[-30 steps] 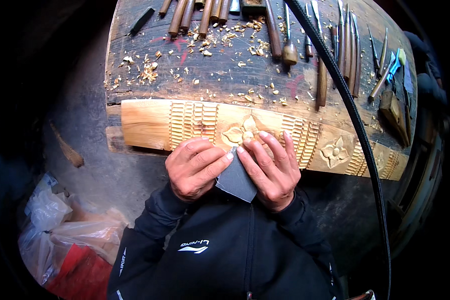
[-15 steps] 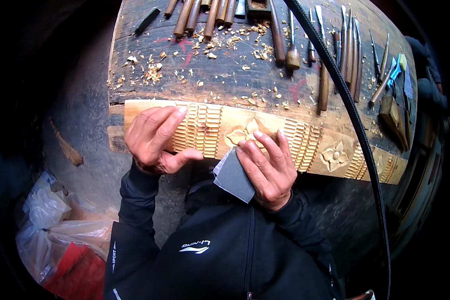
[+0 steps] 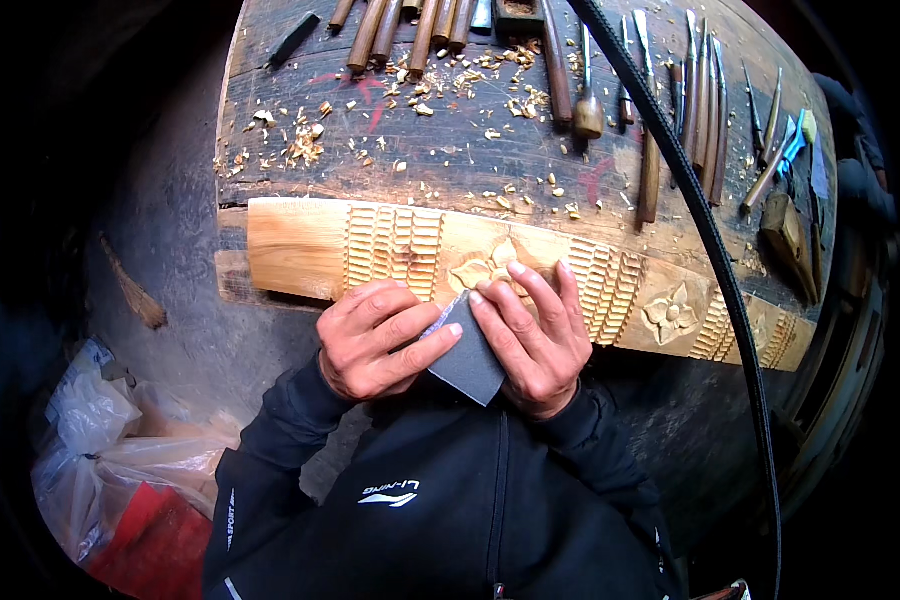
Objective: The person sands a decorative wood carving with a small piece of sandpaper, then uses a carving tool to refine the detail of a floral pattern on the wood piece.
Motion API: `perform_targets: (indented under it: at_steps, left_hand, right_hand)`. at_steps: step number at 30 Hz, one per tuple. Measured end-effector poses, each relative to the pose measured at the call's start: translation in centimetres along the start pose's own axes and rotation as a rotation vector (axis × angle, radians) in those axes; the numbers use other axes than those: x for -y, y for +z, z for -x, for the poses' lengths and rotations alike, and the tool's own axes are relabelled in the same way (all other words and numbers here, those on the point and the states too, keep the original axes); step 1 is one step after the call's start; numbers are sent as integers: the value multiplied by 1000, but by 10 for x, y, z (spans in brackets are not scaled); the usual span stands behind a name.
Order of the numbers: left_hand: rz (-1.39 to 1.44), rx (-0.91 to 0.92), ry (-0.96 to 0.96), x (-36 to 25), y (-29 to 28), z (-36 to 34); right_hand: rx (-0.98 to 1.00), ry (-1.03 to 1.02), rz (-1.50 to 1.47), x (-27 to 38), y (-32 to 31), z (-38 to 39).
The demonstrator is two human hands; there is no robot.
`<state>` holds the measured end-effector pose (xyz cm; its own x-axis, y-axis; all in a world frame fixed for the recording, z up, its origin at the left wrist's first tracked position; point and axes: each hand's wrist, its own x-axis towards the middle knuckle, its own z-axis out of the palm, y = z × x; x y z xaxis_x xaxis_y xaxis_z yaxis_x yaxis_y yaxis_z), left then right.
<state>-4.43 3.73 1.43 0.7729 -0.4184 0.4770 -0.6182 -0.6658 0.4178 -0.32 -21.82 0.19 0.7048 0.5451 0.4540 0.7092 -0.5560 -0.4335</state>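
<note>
A dark, worn wooden table (image 3: 430, 145) fills the far half of the scene, scattered with pale wood shavings (image 3: 305, 150) and a few red marks. Wooden-handled tools (image 3: 370, 40) lie along its far side and to the right. A black cable (image 3: 675, 150) crosses in front on the right. To the left is a grey floor (image 3: 190, 220) with a straw brush (image 3: 138, 295); clear plastic bags (image 3: 100, 410) and red material (image 3: 155, 545) lie at the near left.

The carved board (image 3: 295, 245) lies along the table's near edge, light yellow-brown, plain at its left end, then alternating ridged bands and petalled flowers in relief. A dark grey abrasive sheet (image 3: 467, 360) slants toward the person from the board's near edge, by the largest flower; a paler face shows along its left side.

The right hand (image 3: 535, 345) grasps the sheet's far part, fingers reaching over the flower. The left hand (image 3: 375, 340) has a fingertip on the sheet's left side; its thumb is hidden, so whether it pinches cannot be told.

Counted: one board, three visible flowers, four ridged bands, one sheet, two hands, one cable, one straw brush.
</note>
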Motion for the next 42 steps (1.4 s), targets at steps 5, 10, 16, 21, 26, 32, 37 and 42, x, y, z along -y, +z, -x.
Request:
perform_targets:
  at_steps: [5,10,16,21,26,32,37,42]
  left_hand:
    - [-26,17,17,3,0,3]
    - [-176,-80,-33,22,-24,4]
    - [-307,-175,-201,53,-20,3]
    - [-318,-174,-216,59,-15,7]
    - [-331,-196,-226,55,-13,1]
    - [-363,-200,-251,53,-13,5]
    - [-349,-219,-244,54,-9,1]
    - [-365,-223,-232,54,-10,2]
  right_hand:
    - [26,9,-36,0,-4,-5]
    - [63,55,-66,2,-11,-11]
    - [152,47,-47,1,-16,-18]
    - [178,60,-22,1,-10,-16]
    - [187,81,-32,-1,-12,-14]
    - [130,139,-12,23,-9,-13]
    - [112,131,-1,19,-5,-27]
    - [105,180,-1,24,-10,-6]
